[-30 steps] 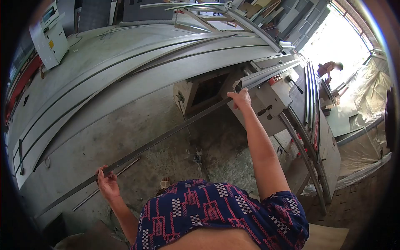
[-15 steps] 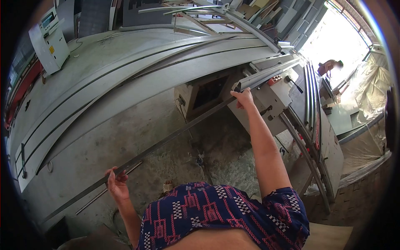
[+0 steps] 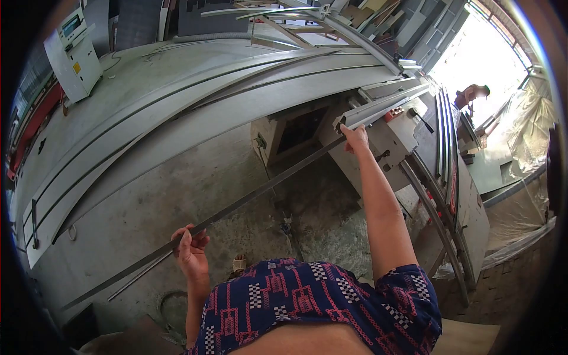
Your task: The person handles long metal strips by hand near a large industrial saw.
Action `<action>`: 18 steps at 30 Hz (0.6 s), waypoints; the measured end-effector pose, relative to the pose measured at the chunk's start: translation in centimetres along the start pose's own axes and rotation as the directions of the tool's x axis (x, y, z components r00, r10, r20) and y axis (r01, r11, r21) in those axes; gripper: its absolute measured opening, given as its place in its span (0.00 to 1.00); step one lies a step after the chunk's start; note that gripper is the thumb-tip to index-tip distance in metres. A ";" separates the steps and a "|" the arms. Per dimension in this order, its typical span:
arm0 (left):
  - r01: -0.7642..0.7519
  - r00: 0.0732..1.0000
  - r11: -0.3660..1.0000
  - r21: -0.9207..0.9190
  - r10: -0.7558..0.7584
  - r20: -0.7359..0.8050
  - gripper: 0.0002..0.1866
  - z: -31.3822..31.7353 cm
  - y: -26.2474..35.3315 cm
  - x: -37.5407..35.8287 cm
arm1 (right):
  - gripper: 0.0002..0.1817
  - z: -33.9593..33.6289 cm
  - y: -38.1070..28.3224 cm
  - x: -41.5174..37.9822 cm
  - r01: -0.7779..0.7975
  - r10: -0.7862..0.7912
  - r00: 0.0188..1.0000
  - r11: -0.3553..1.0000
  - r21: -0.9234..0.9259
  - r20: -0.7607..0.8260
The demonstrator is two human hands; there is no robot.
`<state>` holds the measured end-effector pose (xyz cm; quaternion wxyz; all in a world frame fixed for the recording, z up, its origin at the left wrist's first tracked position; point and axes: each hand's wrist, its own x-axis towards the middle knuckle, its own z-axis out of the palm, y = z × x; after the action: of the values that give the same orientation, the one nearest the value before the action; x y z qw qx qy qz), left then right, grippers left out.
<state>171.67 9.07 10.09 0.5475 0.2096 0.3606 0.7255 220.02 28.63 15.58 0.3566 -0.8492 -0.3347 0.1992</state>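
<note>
A long dark flat strip runs diagonally from the lower left up to the machine table. My left hand grips it around the lower part, thumb on one side and fingers on the other. Up at the strip's far end, my right hand is closed beside the end of a light metal profile. Its fingers are partly hidden, and the strip's tip meets them there. The profile lies on the machine table, near a small red block and a black-handled lever.
Long grey panels curve across the left and back. A white control cabinet stands at the upper left. Dark bars lie on the right. Another person is by the bright doorway. A thin rod is at lower left.
My left hand has moved right and up along the strip. My right hand has shifted slightly right and down, with the strip's far end. The other person's posture has changed slightly.
</note>
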 end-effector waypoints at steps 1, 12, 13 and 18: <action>0.006 1.000 1.000 -0.003 -0.006 0.007 0.09 0.3 -0.2 -0.1 | 0.37 -0.3 0.0 0.0 0.019 -0.019 1.000 1.000 0.011 0.024; 0.080 0.996 0.997 -0.001 -0.080 0.028 0.09 3.6 -1.7 -1.2 | 0.35 -0.9 0.2 -0.4 0.074 -0.074 0.996 0.997 0.016 0.054; 0.080 0.996 0.997 -0.004 -0.080 0.028 0.09 3.7 -1.9 -1.2 | 0.35 -0.9 0.2 -0.3 0.066 -0.067 0.996 0.998 0.006 0.058; 0.095 0.995 0.995 0.012 -0.096 0.022 0.11 4.4 -2.8 -0.6 | 0.36 -0.9 0.0 -0.2 0.040 -0.039 0.997 0.999 -0.011 0.073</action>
<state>176.71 10.21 10.93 0.5845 0.2030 0.3678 0.6942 220.40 28.05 16.19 0.3428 -0.8368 -0.3653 0.2208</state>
